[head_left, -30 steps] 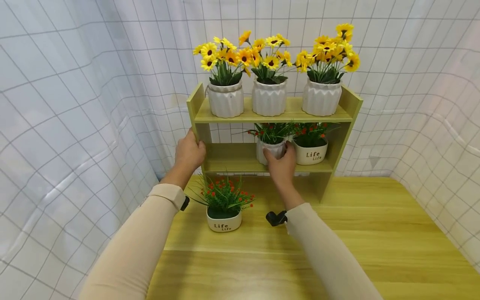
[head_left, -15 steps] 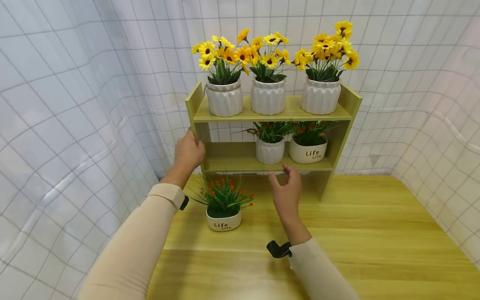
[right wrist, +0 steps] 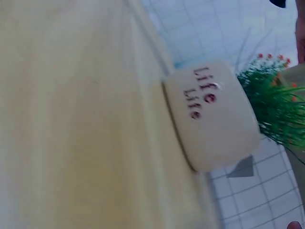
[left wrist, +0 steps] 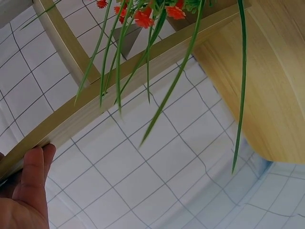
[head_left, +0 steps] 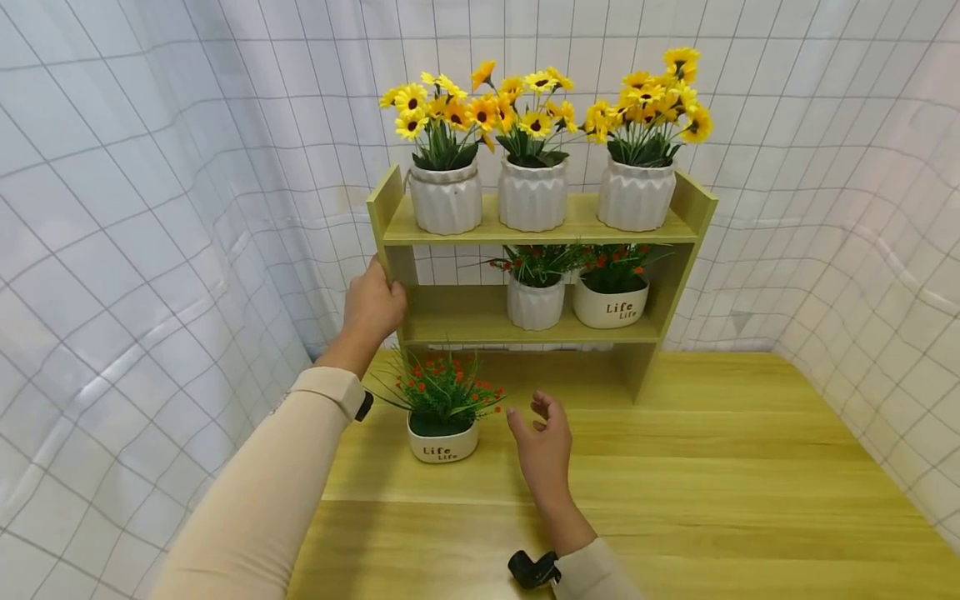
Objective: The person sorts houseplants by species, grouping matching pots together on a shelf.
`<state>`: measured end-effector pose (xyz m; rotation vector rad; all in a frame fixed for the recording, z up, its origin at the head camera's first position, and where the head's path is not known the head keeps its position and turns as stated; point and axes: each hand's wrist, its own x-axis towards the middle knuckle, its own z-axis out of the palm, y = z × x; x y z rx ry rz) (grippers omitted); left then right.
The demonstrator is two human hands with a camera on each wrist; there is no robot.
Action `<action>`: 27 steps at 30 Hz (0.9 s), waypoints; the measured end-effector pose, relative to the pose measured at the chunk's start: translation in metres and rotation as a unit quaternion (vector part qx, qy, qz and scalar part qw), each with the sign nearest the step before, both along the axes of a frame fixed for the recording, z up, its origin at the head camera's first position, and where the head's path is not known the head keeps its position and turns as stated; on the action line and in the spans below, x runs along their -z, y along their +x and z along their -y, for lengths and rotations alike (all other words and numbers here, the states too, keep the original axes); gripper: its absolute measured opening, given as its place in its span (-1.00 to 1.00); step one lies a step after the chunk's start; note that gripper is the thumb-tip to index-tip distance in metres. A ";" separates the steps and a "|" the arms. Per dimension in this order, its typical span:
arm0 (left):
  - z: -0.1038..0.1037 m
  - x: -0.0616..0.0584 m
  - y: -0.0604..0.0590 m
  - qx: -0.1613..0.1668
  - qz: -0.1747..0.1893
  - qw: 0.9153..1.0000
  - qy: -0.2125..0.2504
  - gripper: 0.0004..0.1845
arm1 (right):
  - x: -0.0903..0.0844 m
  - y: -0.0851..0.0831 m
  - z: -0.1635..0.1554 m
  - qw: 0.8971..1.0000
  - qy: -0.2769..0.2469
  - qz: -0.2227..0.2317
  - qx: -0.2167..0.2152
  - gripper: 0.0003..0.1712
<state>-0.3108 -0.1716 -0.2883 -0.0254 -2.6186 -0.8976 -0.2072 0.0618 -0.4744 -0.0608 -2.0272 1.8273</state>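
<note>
My left hand [head_left: 372,304] grips the left side panel of a wooden shelf [head_left: 532,335], thumb on the inner side; in the left wrist view its fingers [left wrist: 33,176] lie along the panel's edge. My right hand [head_left: 543,450] hovers above the table with thumb and fingers apart, holding nothing. Just left of it stands a white "Life" planter [head_left: 442,443] with grass and red flowers, large in the right wrist view too. On the middle shelf a ribbed white pot [head_left: 536,306] of red flowers stands beside another "Life" planter [head_left: 611,307].
Three ribbed white pots of yellow flowers, left [head_left: 447,200], centre [head_left: 532,198] and right [head_left: 636,198], line the top shelf. A gridded white curtain [head_left: 787,167] surrounds the wooden table [head_left: 720,483] at the back and sides.
My right hand has let go of the ribbed pot on the middle shelf and come down toward me, near the front planter. My left hand keeps its grip on the panel.
</note>
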 end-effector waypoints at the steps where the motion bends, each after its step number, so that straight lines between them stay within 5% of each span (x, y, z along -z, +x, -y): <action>1: 0.000 0.000 0.000 0.000 0.001 1.000 0.001 -0.57 | 0.004 0.002 0.004 1.000 -0.004 0.005 -0.004 -0.41; 9: 0.000 0.001 -0.001 -0.001 -0.001 1.000 -0.006 -0.55 | 0.028 0.011 0.029 0.997 -0.031 0.054 -0.041 -0.39; 27: 0.000 0.002 0.000 0.002 -0.003 1.000 -0.010 -0.55 | 0.032 0.017 0.068 0.994 -0.018 0.073 -0.079 -0.29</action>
